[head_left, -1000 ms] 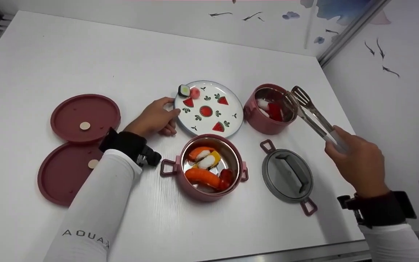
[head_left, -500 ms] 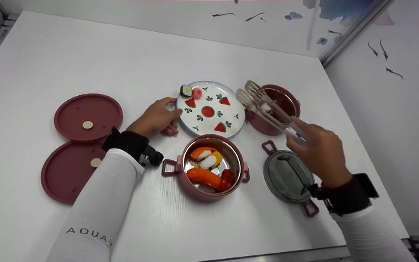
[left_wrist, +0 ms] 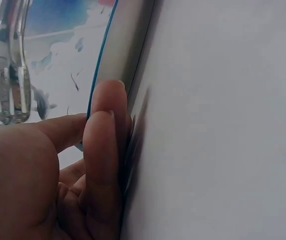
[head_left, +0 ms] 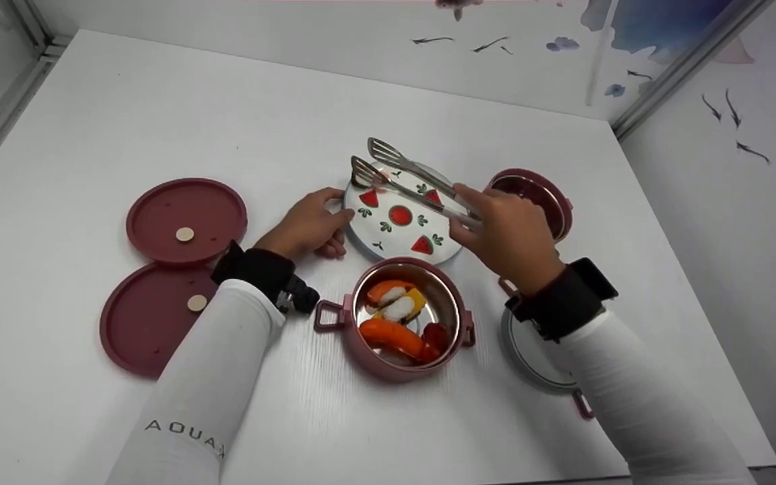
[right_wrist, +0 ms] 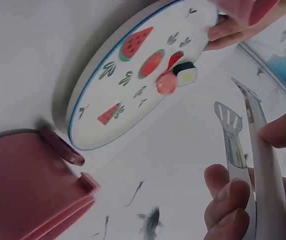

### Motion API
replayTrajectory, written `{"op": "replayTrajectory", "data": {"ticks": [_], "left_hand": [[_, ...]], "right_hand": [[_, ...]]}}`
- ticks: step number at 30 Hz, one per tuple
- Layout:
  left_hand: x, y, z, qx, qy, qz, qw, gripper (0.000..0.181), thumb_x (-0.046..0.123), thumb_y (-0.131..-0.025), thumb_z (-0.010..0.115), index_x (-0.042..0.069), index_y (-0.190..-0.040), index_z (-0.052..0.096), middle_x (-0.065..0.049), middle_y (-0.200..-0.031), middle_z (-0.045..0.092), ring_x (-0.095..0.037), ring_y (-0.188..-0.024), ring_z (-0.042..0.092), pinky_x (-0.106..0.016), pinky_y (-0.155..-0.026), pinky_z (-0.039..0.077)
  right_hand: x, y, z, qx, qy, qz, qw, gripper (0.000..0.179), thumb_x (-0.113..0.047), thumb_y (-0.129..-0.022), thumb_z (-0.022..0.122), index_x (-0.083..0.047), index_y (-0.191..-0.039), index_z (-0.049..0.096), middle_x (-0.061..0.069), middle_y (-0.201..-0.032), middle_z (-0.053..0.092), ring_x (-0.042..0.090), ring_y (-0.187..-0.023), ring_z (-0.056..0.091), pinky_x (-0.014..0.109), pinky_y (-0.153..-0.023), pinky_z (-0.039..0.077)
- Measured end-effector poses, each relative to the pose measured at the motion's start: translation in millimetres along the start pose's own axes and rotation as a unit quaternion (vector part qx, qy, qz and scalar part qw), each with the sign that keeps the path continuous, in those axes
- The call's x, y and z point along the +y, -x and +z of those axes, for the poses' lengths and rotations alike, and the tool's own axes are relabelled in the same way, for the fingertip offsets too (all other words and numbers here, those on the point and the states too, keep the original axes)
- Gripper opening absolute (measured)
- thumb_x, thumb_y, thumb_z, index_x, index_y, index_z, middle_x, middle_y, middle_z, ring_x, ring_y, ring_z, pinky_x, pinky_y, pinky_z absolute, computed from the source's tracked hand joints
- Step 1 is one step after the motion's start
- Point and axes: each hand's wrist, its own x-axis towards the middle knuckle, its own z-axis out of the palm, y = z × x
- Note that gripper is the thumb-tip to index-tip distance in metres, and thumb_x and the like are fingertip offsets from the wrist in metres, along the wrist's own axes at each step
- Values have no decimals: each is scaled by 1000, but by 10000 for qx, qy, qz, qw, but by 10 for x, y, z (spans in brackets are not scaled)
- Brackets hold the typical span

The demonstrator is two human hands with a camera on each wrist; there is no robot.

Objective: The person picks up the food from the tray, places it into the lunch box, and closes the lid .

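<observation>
My left hand (head_left: 310, 223) grips the left rim of a white plate (head_left: 398, 244) with watermelon patterns, thumb at the rim and other fingers curled low beside it. My right hand (head_left: 512, 236) holds metal slotted tongs (head_left: 430, 178) by their pale handles. Their tips hang apart over the plate's far left, with nothing between them. Beneath, in the right wrist view, a toy sushi roll (right_wrist: 186, 76) and a pink ball-shaped piece (right_wrist: 166, 84) sit at the plate's edge. In front stands a red pot (head_left: 391, 372) holding orange, yellow-and-white and red toy food pieces.
A second red pot (head_left: 567, 221) stands behind my right hand, its contents mostly hidden. A grey lid (head_left: 529, 353) lies partly under my right forearm. Two plum-coloured round trays or lids (head_left: 186, 202) lie at the left, the nearer one partly behind my left arm.
My right hand has carried the tongs leftward from the rear right pot to above the plate. My left hand stays at the plate's rim. The head view has shifted slightly.
</observation>
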Motion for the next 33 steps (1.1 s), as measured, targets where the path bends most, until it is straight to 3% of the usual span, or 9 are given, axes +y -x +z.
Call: {"op": "replayTrajectory", "data": {"ticks": [5,15,22,29,33], "left_hand": [[-17,-37,0,-6,-66,17,10000,57,28,-104,53,18,-155,32,-6,-70,62,-14,-54,67,-26,-51,58],[-32,-21,7,38,-55,-24,10000,57,28,-103,53,18,-155,31,-6,-72,63,-13,-53,67,-26,-50,57],[-31,-22,13,-6,115,-82,9999,57,26,-103,53,18,-155,31,-7,-75,63,-13,-54,68,-25,-51,58],[21,-28,3,95,121,-18,9999,55,27,-103,54,19,-154,35,-7,-70,62,-13,-53,67,-25,-50,57],[-1,-7,-8,60,69,-113,9999,54,27,-103,54,20,-153,35,-6,-69,62,-14,-53,68,-25,-50,57]], "right_hand": [[97,-100,138,-405,122,247,9988,43,-30,-91,66,-14,-130,68,11,-86,71,26,-68,58,42,-60,55],[166,-91,226,-787,-97,690,9945,43,-32,-92,67,-15,-132,67,12,-104,73,27,-79,58,41,-68,55],[229,-38,268,-1035,-214,1086,9885,44,-32,-91,70,-16,-131,68,9,-86,72,26,-65,54,33,-57,51],[282,13,280,-803,-307,908,9921,40,-28,-91,70,-16,-129,69,9,-91,75,25,-65,57,37,-63,57],[304,122,241,-617,-418,701,9948,39,-28,-93,67,-15,-130,68,8,-90,74,23,-64,56,35,-60,53]]}}
